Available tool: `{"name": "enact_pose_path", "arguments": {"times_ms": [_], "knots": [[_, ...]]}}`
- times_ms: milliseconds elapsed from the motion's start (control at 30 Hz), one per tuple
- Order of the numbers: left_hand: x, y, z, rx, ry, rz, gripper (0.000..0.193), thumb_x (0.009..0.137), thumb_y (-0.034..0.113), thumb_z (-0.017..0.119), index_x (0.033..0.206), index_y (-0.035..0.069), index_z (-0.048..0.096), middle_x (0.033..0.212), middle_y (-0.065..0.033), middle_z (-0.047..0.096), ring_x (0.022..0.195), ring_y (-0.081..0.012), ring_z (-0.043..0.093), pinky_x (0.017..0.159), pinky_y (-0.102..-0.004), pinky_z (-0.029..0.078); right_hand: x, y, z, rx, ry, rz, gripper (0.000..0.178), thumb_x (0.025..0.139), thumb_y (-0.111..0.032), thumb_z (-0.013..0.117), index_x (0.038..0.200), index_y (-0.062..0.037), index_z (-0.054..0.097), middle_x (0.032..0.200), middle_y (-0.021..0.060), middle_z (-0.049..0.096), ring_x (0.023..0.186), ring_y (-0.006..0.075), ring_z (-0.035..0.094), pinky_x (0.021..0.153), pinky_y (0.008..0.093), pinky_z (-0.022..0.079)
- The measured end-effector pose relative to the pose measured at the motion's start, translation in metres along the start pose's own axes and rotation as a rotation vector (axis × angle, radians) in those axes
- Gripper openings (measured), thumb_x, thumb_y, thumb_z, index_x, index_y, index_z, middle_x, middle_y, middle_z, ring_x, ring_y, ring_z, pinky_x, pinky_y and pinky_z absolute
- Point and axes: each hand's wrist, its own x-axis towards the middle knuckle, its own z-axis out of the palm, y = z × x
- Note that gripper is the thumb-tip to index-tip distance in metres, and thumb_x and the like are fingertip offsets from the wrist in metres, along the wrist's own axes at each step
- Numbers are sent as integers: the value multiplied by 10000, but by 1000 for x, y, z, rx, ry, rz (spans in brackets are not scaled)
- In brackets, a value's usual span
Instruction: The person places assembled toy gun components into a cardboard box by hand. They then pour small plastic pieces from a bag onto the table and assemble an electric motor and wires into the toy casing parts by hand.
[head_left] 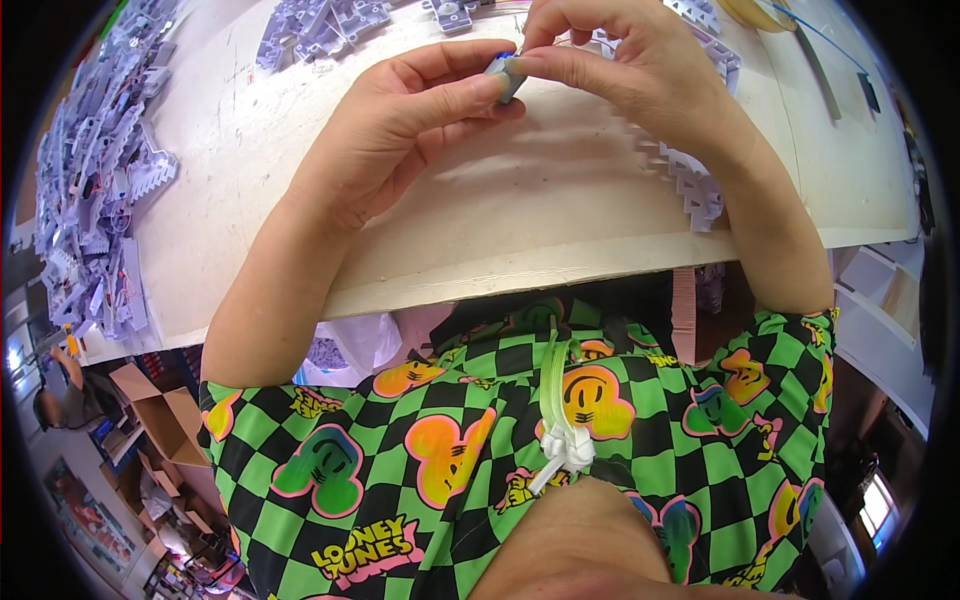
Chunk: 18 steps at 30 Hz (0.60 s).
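Observation:
Over the far part of the table, my left hand (415, 115) pinches a small grey block-shaped part with a bit of blue on top (510, 82) between thumb and fingers. My right hand (640, 65) meets it from the right, thumb and forefinger pressed together at the part's upper end. Whether those right fingertips grip the part itself or something tiny on it, I cannot make out. Under my right wrist lies a pale toothed plastic strip (693, 190).
A long heap of pale plastic pieces (95, 200) covers the table's left side. More pale pieces (320, 28) lie at the far edge. A yellow ring-shaped thing (750, 15) and a blue wire (820, 38) are far right. Cardboard boxes (160, 415) and another person (65, 390) are beyond, lower left.

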Motion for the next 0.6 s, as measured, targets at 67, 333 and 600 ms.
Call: {"name": "enact_pose_path", "arguments": {"times_ms": [67, 333, 600], "knots": [[0, 0, 0, 5, 5, 13, 423, 857, 126, 607, 1225, -40, 480, 1092, -105, 584, 931, -163, 608, 885, -295, 502, 0, 1, 1, 35, 1, 11, 116, 777, -118, 675, 775, -14, 624, 800, 78, 599, 739, 171, 570, 663, 278, 450], [1, 1, -5, 46, -7, -68, 388, 870, 155, 595, 1201, -26, 506, 1053, -91, 601, 874, -138, 617, 854, -267, 508, 0, 7, 7, -8, -39, -21, 116, 821, -90, 618, 829, 22, 587, 839, 110, 592, 772, 191, 570, 681, 269, 447], [1, 2, -2, -79, -51, -54, 404, 901, 186, 545, 1239, -20, 465, 1147, -138, 576, 895, -128, 625, 861, -266, 504, -3, 8, 2, 143, 7, 11, 112, 839, -90, 611, 847, 20, 629, 904, 102, 619, 807, 158, 579, 704, 253, 450]]}}
